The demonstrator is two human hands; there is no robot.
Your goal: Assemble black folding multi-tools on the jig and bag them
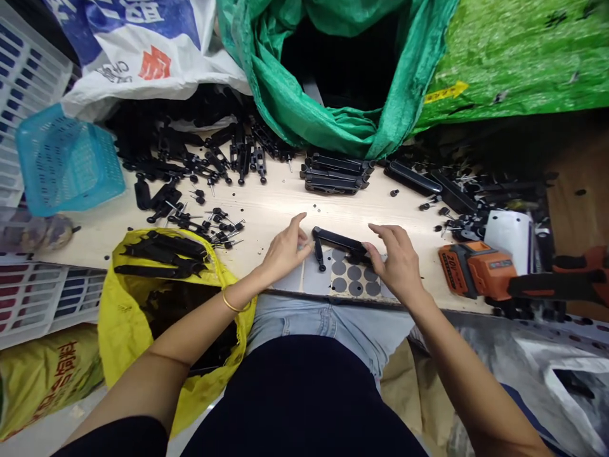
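Observation:
A long black plastic handle piece [339, 241] lies on the wooden table [276, 203] just in front of me. My right hand [397, 263] rests on its right end, fingers curled down over it. My left hand [285, 251] sits at its left end, thumb and fingers pinched near a small black screw part [320, 255]. Under both hands lies a white sheet with round grey stickers [349, 276].
A stack of black handles [335, 172] stands behind, in front of an open green sack [333, 76]. Loose black parts and screws [209, 190] cover the left. A yellow bag of black parts [162, 279], a blue basket [66, 158] and an orange power drill [480, 270] flank me.

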